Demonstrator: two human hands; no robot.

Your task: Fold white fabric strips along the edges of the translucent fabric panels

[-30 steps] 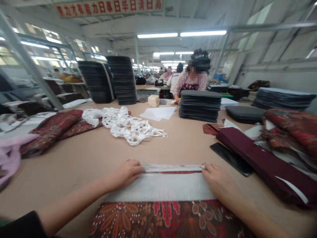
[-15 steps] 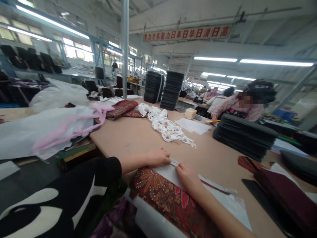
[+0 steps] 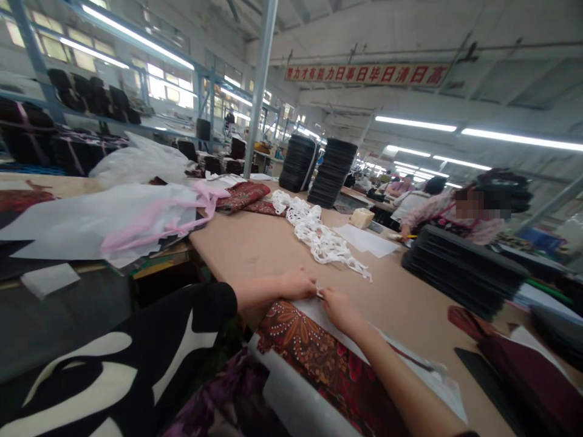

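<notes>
A clear plastic bag (image 3: 396,355) holding a dark red flower-patterned cloth (image 3: 314,349) lies on the tan table (image 3: 255,246) in front of me. My left hand (image 3: 296,283) and my right hand (image 3: 337,308) meet at the bag's near-left top corner. Both pinch its folded flap edge, fingers closed and almost touching each other. My left sleeve is black with white shapes.
A heap of white straps (image 3: 321,233) lies beyond my hands, with white paper (image 3: 367,240) and a cream block (image 3: 362,218) behind. Stacks of dark pads (image 3: 460,270) stand right, tall stacks (image 3: 334,173) at the far end. White and pink bags (image 3: 113,218) lie left. A person (image 3: 455,212) works opposite.
My head has turned left. My right hand slid along the flap from its right end to meet the left hand, which stayed at the left corner.
</notes>
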